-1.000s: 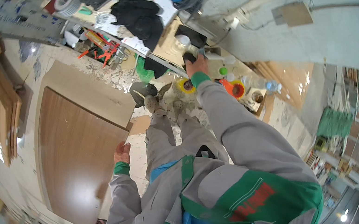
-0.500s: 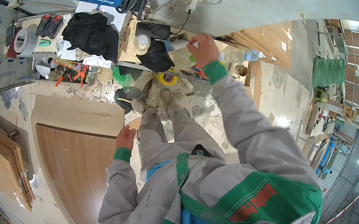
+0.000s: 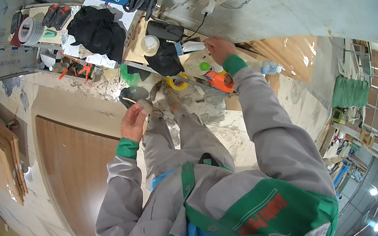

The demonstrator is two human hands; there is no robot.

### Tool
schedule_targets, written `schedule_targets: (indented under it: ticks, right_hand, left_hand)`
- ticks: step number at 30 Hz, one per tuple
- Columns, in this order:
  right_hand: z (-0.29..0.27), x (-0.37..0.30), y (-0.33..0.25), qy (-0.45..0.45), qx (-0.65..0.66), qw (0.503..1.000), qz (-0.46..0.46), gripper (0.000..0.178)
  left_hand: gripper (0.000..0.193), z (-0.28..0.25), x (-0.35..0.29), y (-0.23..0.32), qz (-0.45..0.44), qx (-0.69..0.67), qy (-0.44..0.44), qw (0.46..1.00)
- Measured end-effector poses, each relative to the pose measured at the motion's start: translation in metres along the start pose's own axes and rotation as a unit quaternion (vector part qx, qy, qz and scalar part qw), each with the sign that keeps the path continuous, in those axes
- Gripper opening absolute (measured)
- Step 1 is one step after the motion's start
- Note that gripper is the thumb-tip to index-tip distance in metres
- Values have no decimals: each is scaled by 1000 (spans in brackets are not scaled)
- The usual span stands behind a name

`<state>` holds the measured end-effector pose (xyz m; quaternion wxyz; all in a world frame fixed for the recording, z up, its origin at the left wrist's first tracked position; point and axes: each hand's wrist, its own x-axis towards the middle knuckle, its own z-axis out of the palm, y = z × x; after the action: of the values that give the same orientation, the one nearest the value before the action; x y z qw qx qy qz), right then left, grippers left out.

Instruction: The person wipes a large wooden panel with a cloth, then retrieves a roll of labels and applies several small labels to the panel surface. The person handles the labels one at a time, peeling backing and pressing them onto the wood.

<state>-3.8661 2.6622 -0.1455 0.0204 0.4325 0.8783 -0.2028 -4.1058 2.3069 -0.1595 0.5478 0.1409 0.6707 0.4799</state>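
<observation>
White packet (image 3: 193, 46) lies on the bench (image 3: 193, 63), directly left of the person's right hand (image 3: 220, 48), one end at the fingertips. Half a second ago that hand was farther left, over the packet's end; now it has shifted right and the packet shows more fully, so the work is centred on this piece. The right fingers are bent close together, though at this size one cannot tell whether they clamp the packet or merely touch it. Meanwhile the left hand (image 3: 133, 122) has risen away from the brown board (image 3: 76, 170); its fingers are loosely bent and apart, with nothing seen in them.

Just left of the packet, farther from the right hand, is a black cloth (image 3: 162, 59), with a clear jar (image 3: 150, 45) and a black box (image 3: 165, 30) beyond. Below the hand are a green cap (image 3: 204, 66) and an orange tape dispenser (image 3: 219, 81) (now in plain sight, clear of the sleeve). A plastic bottle (image 3: 270, 68) lies to its right, past the cuff. The wall (image 3: 257, 18) rises just beyond the hand, and this clutter leaves it little free room sideways.
</observation>
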Motion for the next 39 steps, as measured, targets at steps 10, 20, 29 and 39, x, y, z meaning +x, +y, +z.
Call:
schedule_targets:
  ticks: [10,20,29,39]
  right_hand:
    - [-57,-89,-90,-63,169,924,-336,24]
    - [52,62,-11,-154,-114,978,-82,27]
    - [95,104,-14,-357,-307,880,-62,33]
    - [113,121,-17,-424,-330,843,-42,37]
  left_hand:
    - [41,99,7,67,-131,-433,-89,887]
    - [64,71,-19,-12,18,-70,136,988]
    - [49,78,-75,-41,-11,-113,136,984]
    - [41,94,-74,-55,0,-159,171,972]
